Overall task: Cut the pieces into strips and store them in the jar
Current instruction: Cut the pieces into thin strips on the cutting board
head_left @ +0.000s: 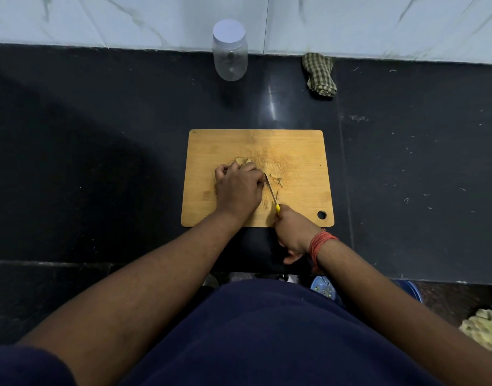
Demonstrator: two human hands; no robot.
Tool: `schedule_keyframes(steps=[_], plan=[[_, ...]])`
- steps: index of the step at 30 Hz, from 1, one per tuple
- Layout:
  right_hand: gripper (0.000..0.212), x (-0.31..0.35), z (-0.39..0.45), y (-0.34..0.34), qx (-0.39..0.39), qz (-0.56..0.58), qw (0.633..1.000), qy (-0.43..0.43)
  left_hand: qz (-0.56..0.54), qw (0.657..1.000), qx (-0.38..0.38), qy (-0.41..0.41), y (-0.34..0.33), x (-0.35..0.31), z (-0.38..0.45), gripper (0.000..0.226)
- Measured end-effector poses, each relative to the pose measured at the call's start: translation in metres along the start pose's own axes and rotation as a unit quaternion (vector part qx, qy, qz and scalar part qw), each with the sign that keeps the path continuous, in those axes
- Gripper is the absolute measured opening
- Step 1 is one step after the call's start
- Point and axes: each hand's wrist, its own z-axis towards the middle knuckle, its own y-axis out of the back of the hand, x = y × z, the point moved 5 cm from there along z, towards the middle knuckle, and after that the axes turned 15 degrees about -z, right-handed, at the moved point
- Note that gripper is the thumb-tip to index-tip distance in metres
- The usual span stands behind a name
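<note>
The board (292, 151) looked like matt wood, the counter (100, 151) glossy black stone. The jar (230, 59) was clear plastic, the cloth (319, 75) checked weave, the blade (270, 189) shiny metal.

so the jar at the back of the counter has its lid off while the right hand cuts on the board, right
Not quite: the head view shows the jar with its white lid on. The rest holds; the right hand grips the knife over the cutting board.
</note>
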Motion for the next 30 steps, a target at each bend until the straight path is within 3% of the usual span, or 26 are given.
schedule_keyframes(steps=[5,9,14,18,21,30], plan=[[0.028,-0.012,-0.006,-0.003,-0.038,-0.061,0.997,0.034,0.013,1.0,0.007,0.003,0.0,-0.001,0.0,0.011],[0.02,-0.022,-0.021,-0.007,-0.001,-0.071,0.997,0.035,0.015,1.0,0.008,0.0,0.0,-0.003,-0.001,0.013],[0.013,-0.027,-0.027,0.01,-0.031,0.009,0.999,0.022,0.003,1.0,-0.002,0.0,0.001,-0.005,-0.004,0.01],[0.015,-0.023,-0.019,0.008,-0.009,0.007,1.0,0.017,0.002,1.0,-0.013,-0.014,0.001,-0.006,-0.01,0.01],[0.02,-0.029,-0.014,0.009,-0.036,0.03,0.999,-0.004,-0.005,0.999,-0.022,-0.028,0.001,-0.004,-0.018,0.009],[0.014,-0.018,-0.015,-0.004,-0.038,-0.003,0.999,0.029,0.01,0.998,-0.041,-0.051,0.011,0.013,-0.037,0.016]])
